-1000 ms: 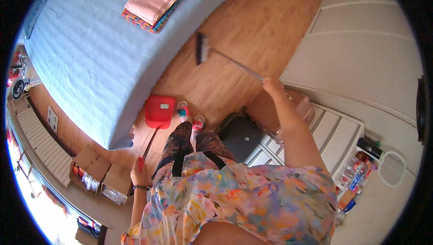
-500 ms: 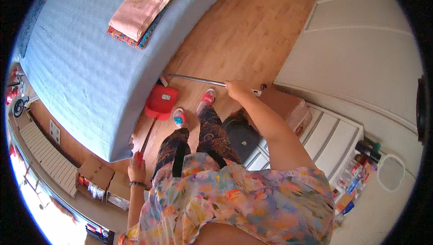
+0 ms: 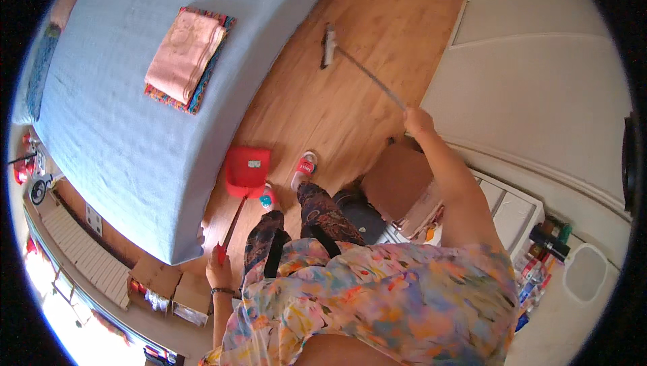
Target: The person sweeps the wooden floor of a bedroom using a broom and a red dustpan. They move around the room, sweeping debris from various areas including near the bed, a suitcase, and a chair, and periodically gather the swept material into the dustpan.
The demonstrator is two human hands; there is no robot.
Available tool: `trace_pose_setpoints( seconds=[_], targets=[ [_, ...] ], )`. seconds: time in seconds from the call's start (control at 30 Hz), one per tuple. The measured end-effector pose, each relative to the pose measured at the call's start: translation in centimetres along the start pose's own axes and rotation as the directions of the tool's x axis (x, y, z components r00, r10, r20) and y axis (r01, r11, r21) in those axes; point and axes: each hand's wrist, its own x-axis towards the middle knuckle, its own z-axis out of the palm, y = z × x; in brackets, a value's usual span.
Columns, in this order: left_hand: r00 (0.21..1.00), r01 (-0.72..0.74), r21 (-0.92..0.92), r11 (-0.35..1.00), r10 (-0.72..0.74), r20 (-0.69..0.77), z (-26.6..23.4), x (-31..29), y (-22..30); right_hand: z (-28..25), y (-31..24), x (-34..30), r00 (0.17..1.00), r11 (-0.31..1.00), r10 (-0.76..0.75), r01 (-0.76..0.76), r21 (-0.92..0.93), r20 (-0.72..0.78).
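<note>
My right hand [image 3: 419, 122] is wrapped round the upper end of a broom's long grey handle [image 3: 371, 77]. The white broom head [image 3: 329, 45] with dark bristles rests on or just above the wooden floor, beyond my feet and right of the bed. At lower left my left hand [image 3: 219, 273] grips the red end of a dustpan's thin handle. That red dustpan [image 3: 247, 172] lies on the floor against the bed's side, close to my left foot. A small pale label sits inside the pan; I cannot make out any dirt in it.
A bed with a blue cover [image 3: 135, 164] fills the left, with folded pink cloth [image 3: 185, 52] on it. Cardboard boxes [image 3: 397, 180] and white drawers [image 3: 515, 211] stand at my right. More open boxes [image 3: 156, 278] are at lower left. A pale wall [image 3: 526, 83] borders the wooden floor [image 3: 290, 103].
My right hand has swung the broom out from beside the bed, forward and to the right. The broom head now shows on the open floor. My left hand keeps its grip on the dustpan.
</note>
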Motion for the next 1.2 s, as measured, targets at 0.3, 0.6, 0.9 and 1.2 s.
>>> trace_pose_setpoints(
  seconds=[0.3, 0.6, 0.9, 1.2],
  targets=[
    [0.988, -0.12, 0.121, 0.985, 0.107, 0.108, -1.3, 3.7, 7.8, 0.8, -3.0, -6.0, 0.909, 0.953, -0.282, 0.301, -0.017, 0.307],
    [0.957, -0.253, 0.178, 0.951, 0.218, 0.193, -2.2, 8.6, 18.6, -7.2, 8.4, 2.9, 0.981, 0.982, 0.028, 0.009, -0.191, 0.19],
    [0.874, -0.47, 0.314, 0.825, 0.385, 0.297, -2.4, 19.2, 27.7, 1.3, 5.1, -15.1, 0.938, 0.579, 0.184, -0.344, 0.739, 0.293],
    [0.699, -0.705, 0.278, 0.652, 0.573, 0.429, -1.4, 33.4, 40.2, 6.0, -8.9, -32.8, 0.489, -0.094, 0.041, -0.866, 0.491, 0.871]
  ],
)
